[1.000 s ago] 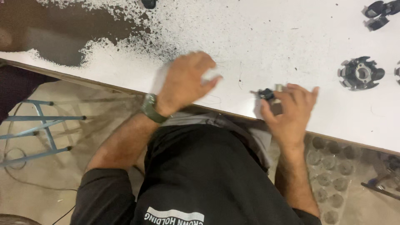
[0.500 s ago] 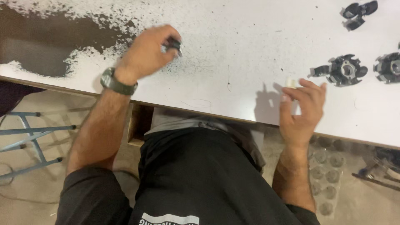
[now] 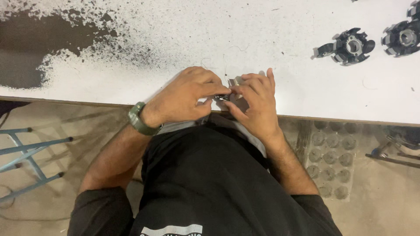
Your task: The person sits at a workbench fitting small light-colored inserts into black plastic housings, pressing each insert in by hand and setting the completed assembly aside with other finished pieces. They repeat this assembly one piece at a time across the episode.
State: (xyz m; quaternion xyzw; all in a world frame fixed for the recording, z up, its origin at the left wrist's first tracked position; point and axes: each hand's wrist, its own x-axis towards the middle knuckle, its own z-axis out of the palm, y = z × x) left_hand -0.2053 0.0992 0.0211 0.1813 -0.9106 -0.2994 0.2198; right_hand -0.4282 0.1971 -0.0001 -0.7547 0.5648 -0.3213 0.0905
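On the far left a blue metal stool (image 3: 30, 153) stands on the floor, well apart from the work, and above it the white table (image 3: 284, 52) shows a large patch worn down to dark, speckled at its edges. The left hand (image 3: 186, 98) comes in from the left with a green watch (image 3: 141, 120) on the wrist, forearm slanting up toward the table edge, knuckles up and fingers curled inward, thumb and fingertips pinched together on a small dark part (image 3: 224, 97). That part sits right at the near edge of the table, directly between the two hands, so neither is nearer; both touch it. It is too small and too covered to tell its long axis, though what shows seems to run left to right from one pinch to the other. Just behind it a small grey metal piece (image 3: 234, 81) peeks out above the fingers. The right hand (image 3: 256, 105) meets the left from the other side, wrist bent, fingers folded down and closed on the same part, thumb underneath. Farther right, well apart from the hands, two black round parts with fins lie on the table: one (image 3: 348, 46) nearer, the other (image 3: 402, 38) at the edge of view.
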